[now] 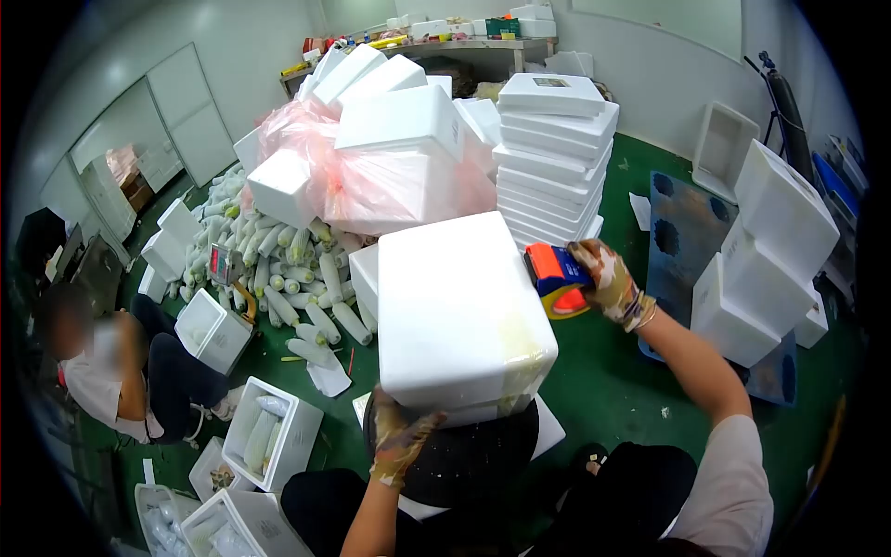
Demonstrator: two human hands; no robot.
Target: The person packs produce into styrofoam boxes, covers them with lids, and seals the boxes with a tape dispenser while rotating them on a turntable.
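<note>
A white lidded foam box sits tilted on a round black stool in front of me. Clear tape runs over its near right corner. My left hand, in a patterned glove, grips the box's lower near edge, with some fingers hidden against it. In my right hand, gloved alike, is an orange and blue tape dispenser, its fingers closed around the handle. The dispenser is at the box's right side; whether it touches the box I cannot tell.
Wrapped long pale vegetables lie heaped on the green floor behind the box. Stacked foam lids and foam boxes stand behind, more boxes at right. Open filled boxes and a seated person are at left.
</note>
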